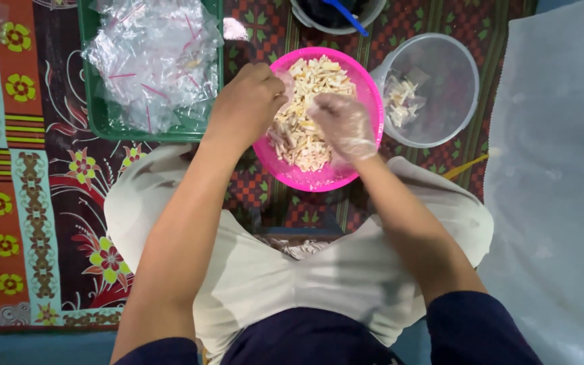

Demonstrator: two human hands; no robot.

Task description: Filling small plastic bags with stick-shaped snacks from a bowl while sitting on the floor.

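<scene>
Nearest the camera: dark blue sleeves [481, 331] at the bottom edge, and cream trousers [292, 277] covering the crossed legs of the seated person. Both forearms extend forward over the knees.

The person sits on a patterned floor mat [42, 203] with floral motifs in red, orange and dark tones. A pale translucent plastic sheet [555, 189] covers the floor along the right side.

Directly ahead of the knees, a pink plastic bowl [366, 91] rests on the mat. It contains pale, cream-coloured chip strips [305, 128] heaped across its interior.

The left hand [248, 101] is bare. It is positioned over the left rim of the pink bowl with the fingers curled inward, pinching what appears to be a small clear bag at the fingertips; the exact grasp cannot be confirmed. The right hand [346, 125] wears a thin transparent glove. It is over the centre of the bowl, fingers bent downward into the strips; whether it has closed on any strips cannot be told.

Just beside the pink bowl, to the right, a clear plastic container [454, 108] holds a small quantity of the same strips.

To the left, a green tray [99, 122] carries a pile of clear plastic bags [153, 57] with red seal strips.

At the top edge, a grey bowl [373, 17] holds a blue utensil [349, 17].
</scene>
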